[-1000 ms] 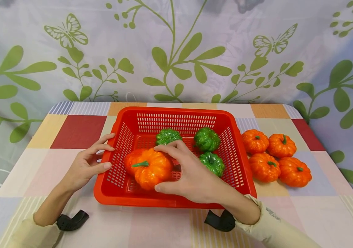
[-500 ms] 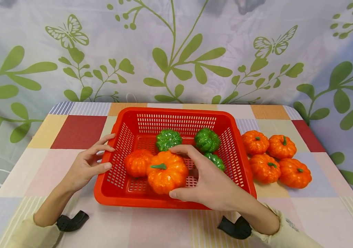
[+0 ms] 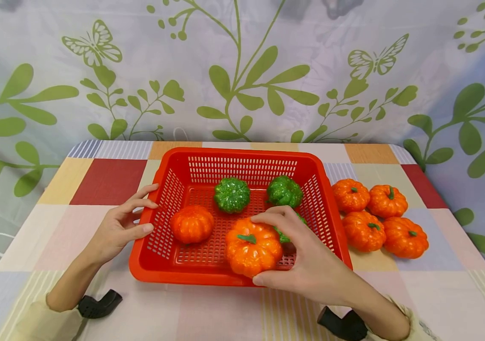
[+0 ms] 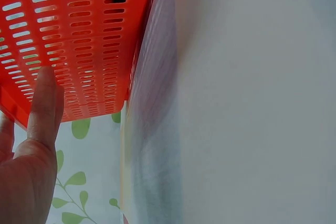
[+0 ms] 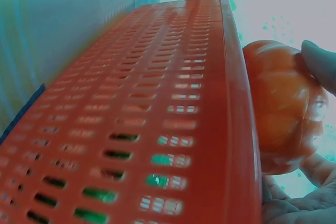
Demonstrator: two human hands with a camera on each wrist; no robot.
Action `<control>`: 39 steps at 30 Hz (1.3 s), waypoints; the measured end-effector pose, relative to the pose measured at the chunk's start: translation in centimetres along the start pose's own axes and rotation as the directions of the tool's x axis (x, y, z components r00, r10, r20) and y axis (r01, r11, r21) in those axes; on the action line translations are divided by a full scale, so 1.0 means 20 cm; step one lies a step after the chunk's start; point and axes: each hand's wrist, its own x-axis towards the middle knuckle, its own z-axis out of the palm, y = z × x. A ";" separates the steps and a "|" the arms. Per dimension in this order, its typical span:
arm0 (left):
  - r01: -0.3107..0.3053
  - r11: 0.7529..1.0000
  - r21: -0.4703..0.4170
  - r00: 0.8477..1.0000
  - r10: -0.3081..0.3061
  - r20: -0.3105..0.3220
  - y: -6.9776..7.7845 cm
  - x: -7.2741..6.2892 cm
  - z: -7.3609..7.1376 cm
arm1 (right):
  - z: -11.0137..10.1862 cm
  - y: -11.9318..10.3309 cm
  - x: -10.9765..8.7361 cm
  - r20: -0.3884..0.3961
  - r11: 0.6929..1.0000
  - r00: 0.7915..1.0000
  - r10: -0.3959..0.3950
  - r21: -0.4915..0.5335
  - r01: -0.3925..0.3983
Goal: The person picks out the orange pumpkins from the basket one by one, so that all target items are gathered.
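Note:
In the head view, my right hand (image 3: 310, 265) grips an orange toy pumpkin (image 3: 252, 251) with a green stem, thumb at its near side and fingers behind. This pumpkin is over the front right part of a red slotted basket (image 3: 242, 280); the right wrist view shows it just above the rim. My left hand (image 3: 116, 229) rests against the basket's left rim with fairly straight fingers, which lie along the outer wall in the left wrist view. Inside the basket sit another orange pumpkin (image 3: 192, 224) and green pumpkins (image 3: 232, 195), one partly hidden behind my right hand.
Several orange pumpkins (image 3: 365, 231) stand grouped on the table just right of the basket. A patchwork cloth (image 3: 110, 182) covers the table. Behind hangs a leaf-patterned curtain (image 3: 285, 123). A black wrist mount (image 3: 99, 304) sits at my left wrist.
My right hand has carried the held orange pumpkin rightward and slightly toward me, away from the other orange pumpkin in the basket. My left hand has stayed at the rim.

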 end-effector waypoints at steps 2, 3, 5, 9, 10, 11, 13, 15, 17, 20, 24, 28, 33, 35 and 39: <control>-0.004 1.000 -0.004 1.000 0.004 0.001 0.00 0.00 0.00 | -0.01 0.00 -0.02 -0.018 1.000 1.000 -0.006 0.009 0.006; -0.005 1.000 -0.004 1.000 0.005 0.002 0.00 0.00 0.00 | -0.02 0.01 -0.03 -0.027 1.000 1.000 -0.011 0.009 0.011; -0.005 1.000 -0.006 1.000 0.005 0.002 0.00 0.00 0.00 | -0.03 0.01 -0.05 -0.043 1.000 0.999 -0.019 -0.003 0.019; -0.003 1.000 -0.005 1.000 0.003 0.011 0.01 0.00 0.00 | -0.06 0.01 -0.09 -0.061 0.999 0.998 -0.017 -0.041 0.015; -0.003 1.000 -0.005 1.000 0.003 0.009 0.01 0.00 0.00 | -0.06 0.01 -0.10 -0.062 0.999 0.998 -0.010 -0.052 0.007; -0.004 1.000 -0.006 1.000 0.004 0.009 0.01 0.00 0.00 | -0.07 0.01 -0.11 -0.063 0.998 0.998 -0.008 -0.062 0.004; -0.008 1.000 -0.005 1.000 0.008 0.007 0.01 -0.01 -0.01 | -0.08 0.02 -0.13 -0.060 0.997 0.998 0.003 -0.077 -0.008; -0.013 1.000 -0.005 1.000 0.013 0.004 0.01 -0.01 -0.01 | -0.10 0.02 -0.15 -0.053 0.995 0.999 0.005 -0.095 -0.010; -0.014 1.000 -0.009 1.000 0.014 0.004 0.01 -0.01 -0.01 | -0.11 0.02 -0.17 -0.046 0.992 0.999 -0.015 -0.129 0.009; -0.012 1.000 -0.009 1.000 0.013 0.007 0.00 -0.01 0.00 | -0.14 0.03 -0.21 -0.022 0.988 1.000 -0.023 -0.155 0.019; -0.010 1.000 -0.007 1.000 0.010 0.009 0.00 -0.01 0.00 | -0.16 0.05 -0.26 0.003 0.984 1.000 -0.020 -0.179 0.020; -0.009 1.000 -0.006 1.000 0.009 0.007 0.00 -0.01 0.00 | -0.17 0.07 -0.30 -0.015 0.984 1.000 -0.027 -0.179 0.024; -0.007 1.000 -0.001 1.000 0.007 0.009 -0.01 0.00 0.00 | -0.19 0.09 -0.36 -0.048 0.992 0.999 0.009 -0.128 -0.015; -0.006 1.000 0.001 1.000 0.006 0.012 -0.01 0.00 0.00 | -0.20 0.09 -0.38 -0.060 0.993 0.998 0.021 -0.112 -0.027; -0.008 1.000 0.004 1.000 0.008 0.010 -0.01 0.00 -0.01 | -0.24 0.10 -0.43 -0.090 0.992 0.995 0.036 -0.116 -0.047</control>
